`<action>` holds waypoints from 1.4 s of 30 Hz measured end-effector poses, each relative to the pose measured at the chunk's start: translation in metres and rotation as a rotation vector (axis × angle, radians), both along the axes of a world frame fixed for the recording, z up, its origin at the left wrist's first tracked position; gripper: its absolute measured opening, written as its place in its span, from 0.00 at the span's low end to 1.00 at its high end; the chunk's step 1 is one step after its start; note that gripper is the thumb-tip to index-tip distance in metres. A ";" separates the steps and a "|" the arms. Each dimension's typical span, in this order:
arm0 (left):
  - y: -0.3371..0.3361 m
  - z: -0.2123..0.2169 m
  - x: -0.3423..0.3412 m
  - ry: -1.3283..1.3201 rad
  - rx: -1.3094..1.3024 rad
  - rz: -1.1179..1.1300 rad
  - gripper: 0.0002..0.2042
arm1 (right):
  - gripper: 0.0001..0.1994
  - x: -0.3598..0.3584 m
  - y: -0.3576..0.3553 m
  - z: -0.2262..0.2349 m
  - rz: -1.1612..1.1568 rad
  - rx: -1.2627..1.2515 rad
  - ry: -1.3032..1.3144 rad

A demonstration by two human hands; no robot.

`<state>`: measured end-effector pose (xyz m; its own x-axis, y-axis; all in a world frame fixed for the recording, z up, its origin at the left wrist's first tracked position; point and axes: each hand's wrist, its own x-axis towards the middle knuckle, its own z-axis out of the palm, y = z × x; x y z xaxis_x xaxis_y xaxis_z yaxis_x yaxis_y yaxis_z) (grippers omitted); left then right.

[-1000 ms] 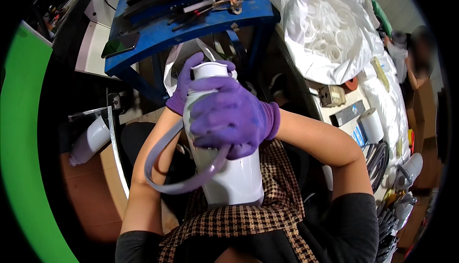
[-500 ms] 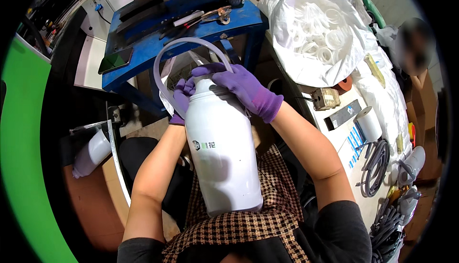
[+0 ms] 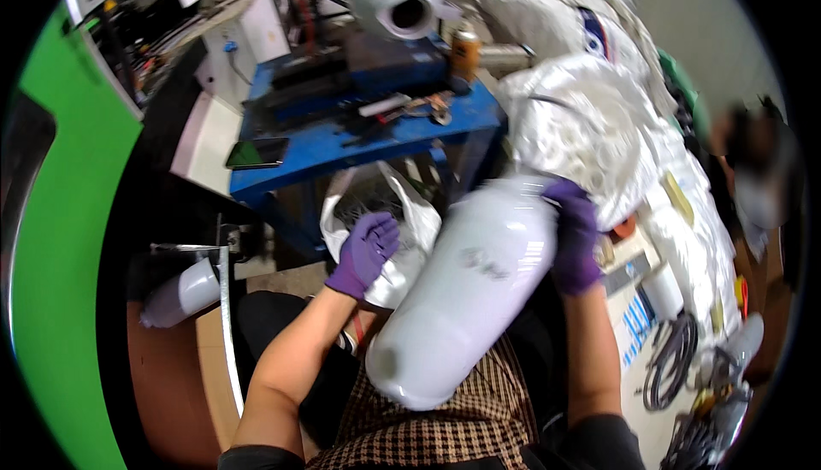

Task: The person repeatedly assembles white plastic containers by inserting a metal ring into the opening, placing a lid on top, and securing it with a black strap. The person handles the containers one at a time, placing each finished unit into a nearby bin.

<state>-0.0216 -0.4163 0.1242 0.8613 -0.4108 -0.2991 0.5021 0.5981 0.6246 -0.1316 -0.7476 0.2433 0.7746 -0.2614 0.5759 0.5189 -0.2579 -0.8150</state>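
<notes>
A large white bottle-shaped vessel (image 3: 475,277) leans over my lap, its lower end toward my apron and its shoulder up to the right. My right hand (image 3: 577,235), in a purple glove, grips it by the upper end; motion blurs the fingers and the neck. Away from the vessel, my gloved left hand (image 3: 369,252) hangs with loosely bent fingers and nothing visible in them. Behind that hand is a white plastic bag (image 3: 419,218) with dark stringy scraps inside. The pale hose loop seen earlier at the vessel's neck cannot be made out.
Ahead stands a blue bench (image 3: 368,149) with a phone (image 3: 256,153), hand tools, an orange can (image 3: 464,55) and a hollow white housing (image 3: 398,4). At right lie a sack of clear rings (image 3: 573,124) and coiled grey tubing (image 3: 671,363). Another white vessel (image 3: 181,293) lies left. A person (image 3: 757,171) is far right.
My left hand has let go of the vessel and drawn away. My right hand has swung its top to the right, tilting it. The view has shifted, bringing the white housing into sight.
</notes>
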 end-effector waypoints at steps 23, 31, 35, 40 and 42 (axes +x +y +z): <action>0.002 0.027 -0.203 -0.554 0.848 -0.352 0.16 | 0.30 -0.052 0.102 -0.035 0.180 0.629 -0.001; -0.014 0.008 -0.183 -0.592 0.888 -0.438 0.14 | 0.13 -0.080 0.105 -0.022 -0.206 -0.404 -0.456; -0.011 0.003 -0.182 -0.631 0.897 -0.469 0.14 | 0.11 -0.028 0.113 -0.043 -0.094 0.484 0.217; 0.002 0.001 -0.185 -0.713 0.930 -0.514 0.13 | 0.21 0.005 0.066 -0.004 0.643 0.681 0.151; -0.001 0.002 -0.185 -0.727 0.895 -0.547 0.12 | 0.18 0.010 0.054 0.017 0.512 0.482 0.342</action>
<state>-0.2065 -0.4175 0.1257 0.7252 -0.6627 -0.1869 -0.0770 -0.3477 0.9344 -0.1216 -0.6940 0.2602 0.9803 0.0157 0.1970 0.1774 0.3689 -0.9124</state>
